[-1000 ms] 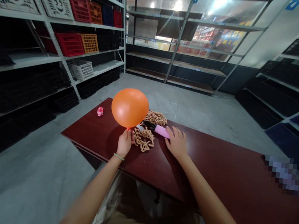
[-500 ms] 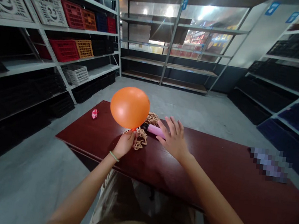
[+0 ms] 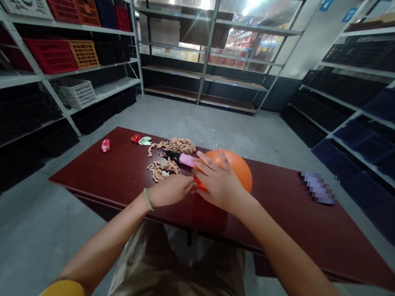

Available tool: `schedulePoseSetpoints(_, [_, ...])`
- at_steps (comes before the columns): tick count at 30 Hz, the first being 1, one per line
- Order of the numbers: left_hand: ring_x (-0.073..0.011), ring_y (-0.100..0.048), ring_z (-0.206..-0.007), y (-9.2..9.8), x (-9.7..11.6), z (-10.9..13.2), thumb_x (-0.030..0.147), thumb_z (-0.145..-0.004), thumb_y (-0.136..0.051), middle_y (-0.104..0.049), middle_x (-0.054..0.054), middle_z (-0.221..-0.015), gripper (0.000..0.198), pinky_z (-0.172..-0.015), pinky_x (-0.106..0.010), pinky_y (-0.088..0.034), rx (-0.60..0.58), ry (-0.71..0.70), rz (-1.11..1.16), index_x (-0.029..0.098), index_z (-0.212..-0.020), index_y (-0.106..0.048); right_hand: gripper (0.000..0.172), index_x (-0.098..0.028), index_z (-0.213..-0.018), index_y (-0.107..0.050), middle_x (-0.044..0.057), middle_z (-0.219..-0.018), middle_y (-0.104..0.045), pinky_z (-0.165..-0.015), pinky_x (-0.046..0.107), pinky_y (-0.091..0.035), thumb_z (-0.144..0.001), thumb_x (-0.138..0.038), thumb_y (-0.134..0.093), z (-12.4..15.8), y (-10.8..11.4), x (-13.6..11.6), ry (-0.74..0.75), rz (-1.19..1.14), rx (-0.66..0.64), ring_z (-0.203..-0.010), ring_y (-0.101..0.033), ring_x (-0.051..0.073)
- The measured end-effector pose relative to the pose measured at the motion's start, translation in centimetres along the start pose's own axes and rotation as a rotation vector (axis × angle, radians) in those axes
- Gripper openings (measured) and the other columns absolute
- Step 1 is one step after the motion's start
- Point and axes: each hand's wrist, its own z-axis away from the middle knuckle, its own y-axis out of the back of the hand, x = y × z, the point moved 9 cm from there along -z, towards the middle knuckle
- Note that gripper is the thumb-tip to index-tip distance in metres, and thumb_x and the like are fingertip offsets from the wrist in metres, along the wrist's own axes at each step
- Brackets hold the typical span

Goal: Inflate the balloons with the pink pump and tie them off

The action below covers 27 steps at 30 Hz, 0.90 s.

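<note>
An orange balloon (image 3: 243, 171) is low over the table, partly hidden behind my right hand. My left hand (image 3: 173, 190) is closed in a pinch at the balloon's red-orange neck. My right hand (image 3: 224, 183) lies across the near left side of the balloon with its fingers stretched out and apart; its thumb is mostly hidden. Just beyond my hands is a lilac cylinder (image 3: 186, 159) with a black end, its right part covered by my fingers. Beige chain (image 3: 163, 169) lies beside my left hand, and another heap of chain (image 3: 181, 146) sits behind the cylinder.
Small red (image 3: 135, 138), pale green (image 3: 145, 140) and pink (image 3: 106, 145) pieces lie on the left of the dark red table (image 3: 270, 230). A blurred purple item (image 3: 318, 187) lies at its right. Shelves with crates (image 3: 53, 56) stand left, more shelving (image 3: 202, 78) behind and right.
The balloon has moved right and lower, from above the chain to behind my right hand. My left hand has shifted right with the neck. My right hand now touches the balloon. The view has turned right.
</note>
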Motion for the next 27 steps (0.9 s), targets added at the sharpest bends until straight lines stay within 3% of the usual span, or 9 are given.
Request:
schedulePoseSetpoints(3, [-0.0149, -0.049, -0.053, 0.4, 0.4, 0.2, 0.029, -0.097, -0.036, -0.059, -0.004, -0.065, 0.032, -0.056, -0.028, -0.036, 0.025, -0.012, 0.008, 0.019, -0.074, -0.056, 0.028, -0.023, -0.112, -0.067, 0.006, -0.135, -0.06, -0.118, 0.059, 0.006, -0.09, -0.032, -0.052, 0.7, -0.7, 0.4, -0.048, -0.063, -0.052, -0.14, -0.036, 0.026])
schedulePoseSetpoints(7, [-0.0131, -0.047, -0.043, -0.1, -0.1, 0.7, 0.034, -0.098, -0.036, -0.056, 0.0, -0.058, 0.036, -0.049, -0.026, -0.034, -0.025, 0.026, 0.22, 0.02, -0.071, -0.055, 0.026, -0.026, -0.111, -0.067, 0.004, -0.126, -0.065, -0.117, 0.063, -0.001, -0.091, -0.029, -0.051, 1.3, -1.4, 0.3, -0.084, -0.155, -0.08, -0.133, -0.046, 0.027])
schedulePoseSetpoints(13, [-0.0119, -0.047, -0.038, -0.6, -1.5, 1.1, 0.043, -0.096, -0.038, -0.052, 0.002, -0.056, 0.037, -0.043, -0.025, -0.036, -0.07, 0.138, 0.451, 0.02, -0.072, -0.054, 0.027, -0.023, -0.102, -0.07, 0.005, -0.119, -0.069, -0.118, 0.062, -0.005, -0.096, -0.031, -0.045, 1.1, -1.6, -0.3, -0.09, -0.118, -0.029, -0.13, -0.048, 0.028])
schedulePoseSetpoints(19, [-0.0104, -0.046, -0.041, -0.6, -2.4, 1.4, 0.048, -0.093, -0.043, -0.047, 0.003, -0.055, 0.037, -0.04, -0.022, -0.039, -0.115, 0.211, 0.639, 0.019, -0.072, -0.053, 0.031, -0.022, -0.101, -0.071, 0.006, -0.11, -0.072, -0.119, 0.055, -0.014, -0.096, -0.018, -0.041, 0.9, -2.1, -1.2, -0.054, -0.072, -0.052, -0.124, -0.054, 0.025])
schedulePoseSetpoints(21, [-0.0094, -0.048, -0.044, -0.3, -2.8, 1.4, 0.05, -0.092, -0.048, -0.048, 0.003, -0.058, 0.038, -0.042, -0.021, -0.042, -0.05, 0.204, 0.759, 0.017, -0.074, -0.055, 0.031, -0.02, -0.101, -0.071, 0.007, -0.111, -0.072, -0.119, 0.051, -0.018, -0.095, -0.016, -0.041, 0.8, -1.7, -0.5, -0.099, -0.12, -0.035, -0.121, -0.056, 0.024])
schedulePoseSetpoints(24, [-0.0085, -0.049, -0.049, 0.8, -4.1, 1.7, 0.05, -0.09, -0.052, -0.053, 0.002, -0.066, 0.036, -0.047, -0.021, -0.044, 0.188, 0.192, 0.951, 0.016, -0.091, -0.062, 0.029, -0.02, -0.097, -0.071, 0.007, -0.105, -0.073, -0.114, 0.045, -0.028, -0.095, -0.02, -0.042, 0.6, -0.6, 1.6, -0.219, -0.292, -0.008, -0.108, -0.063, 0.023])
schedulePoseSetpoints(27, [-0.0093, -0.051, -0.058, 2.0, -5.2, 2.2, 0.045, -0.087, -0.061, -0.059, -0.001, -0.079, 0.037, -0.052, -0.02, -0.044, 0.395, 0.173, 0.988, 0.019, -0.113, -0.065, 0.03, -0.021, -0.09, -0.072, 0.003, -0.088, -0.073, -0.09, 0.035, -0.045, -0.096, -0.032, -0.044, 0.7, -0.2, 3.7, -0.375, -0.588, -0.061, -0.083, -0.065, 0.019])
